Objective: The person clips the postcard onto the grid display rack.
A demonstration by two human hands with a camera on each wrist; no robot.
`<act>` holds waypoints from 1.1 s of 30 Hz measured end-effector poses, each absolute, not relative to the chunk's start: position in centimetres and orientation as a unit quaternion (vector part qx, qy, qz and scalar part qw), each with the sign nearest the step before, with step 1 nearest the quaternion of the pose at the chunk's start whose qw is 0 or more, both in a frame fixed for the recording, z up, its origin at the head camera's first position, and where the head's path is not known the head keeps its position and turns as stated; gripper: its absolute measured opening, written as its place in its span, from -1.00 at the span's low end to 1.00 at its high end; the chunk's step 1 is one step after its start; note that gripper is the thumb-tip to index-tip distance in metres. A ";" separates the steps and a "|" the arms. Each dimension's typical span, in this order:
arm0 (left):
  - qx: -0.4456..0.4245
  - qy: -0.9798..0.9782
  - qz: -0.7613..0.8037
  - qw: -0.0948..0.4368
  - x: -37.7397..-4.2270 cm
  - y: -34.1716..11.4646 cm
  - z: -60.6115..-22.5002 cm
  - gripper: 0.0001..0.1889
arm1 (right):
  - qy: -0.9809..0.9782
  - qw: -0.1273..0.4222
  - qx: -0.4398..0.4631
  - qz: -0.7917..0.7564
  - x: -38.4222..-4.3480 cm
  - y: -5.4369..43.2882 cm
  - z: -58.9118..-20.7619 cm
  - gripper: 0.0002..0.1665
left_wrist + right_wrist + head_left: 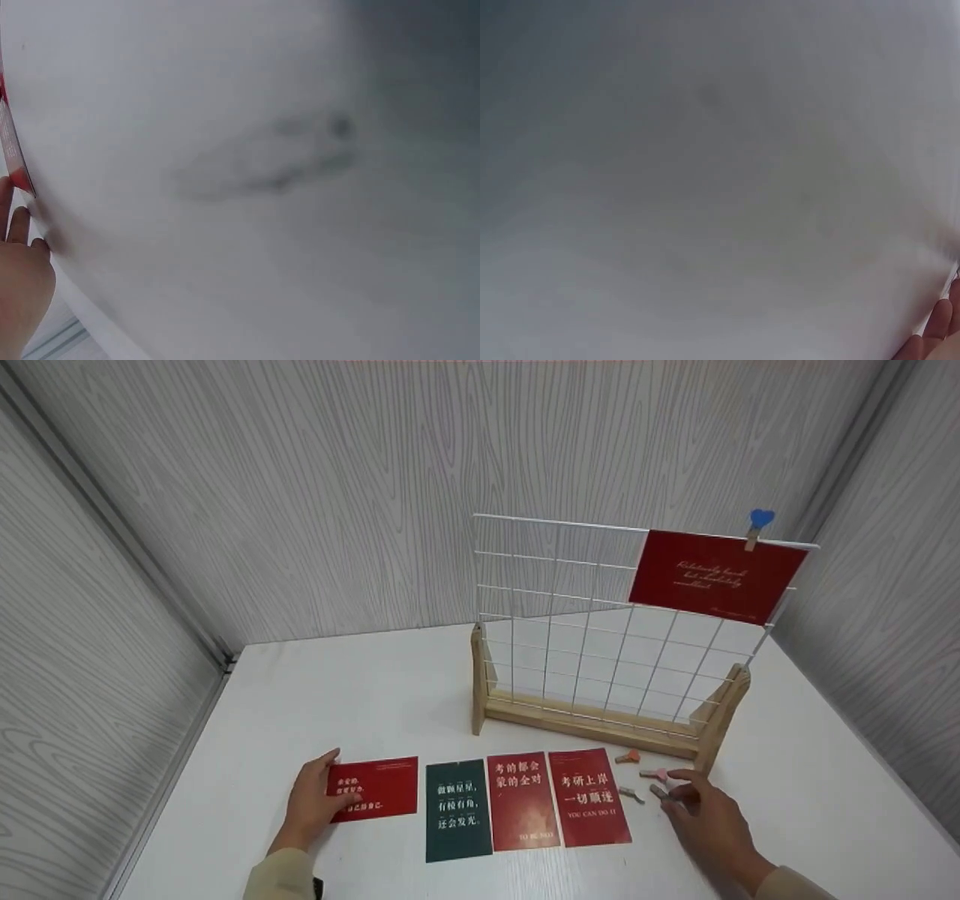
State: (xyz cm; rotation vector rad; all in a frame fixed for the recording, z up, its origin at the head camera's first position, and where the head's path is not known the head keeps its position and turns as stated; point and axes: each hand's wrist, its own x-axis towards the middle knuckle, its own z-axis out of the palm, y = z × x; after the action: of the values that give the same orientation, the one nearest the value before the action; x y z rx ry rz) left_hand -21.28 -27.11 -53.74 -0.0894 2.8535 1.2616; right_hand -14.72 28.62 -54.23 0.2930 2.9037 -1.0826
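My left hand (306,802) holds a red card (386,787) with white lettering by its left end, thumb over its face. In the left wrist view, the fingers of that hand (22,262) appear at the left edge beside the card's red corner (20,178). At the right, my right hand (709,817) pinches a small wooden clothespin (658,792) between thumb and fingers; its far end is hidden by them. The index fingertip is right at a pink heart clothespin (654,774). Only fingertips of this hand (934,330) show in the right wrist view.
A green card (457,810) and two red cards (525,810) (589,829) lie in a row. Near them are an orange-heart clothespin (628,757) and a pale one (631,794). Behind stands a white wire grid (551,604) on a wooden base (592,725), bearing a red card (697,585) under a blue-heart clothespin (760,520).
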 end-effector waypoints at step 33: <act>-0.107 0.827 0.552 -0.015 -22.1 -28.3 -50.8 -0.57 | 0.928 -0.017 0.032 -0.371 -15.2 29.6 -52.3 -0.76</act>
State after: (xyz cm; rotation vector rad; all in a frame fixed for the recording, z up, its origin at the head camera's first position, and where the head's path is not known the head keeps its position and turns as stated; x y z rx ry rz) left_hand -22.06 -28.27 -50.75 -0.3396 2.6228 1.7507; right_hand -15.21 29.60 -52.35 0.1012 2.9472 -1.1801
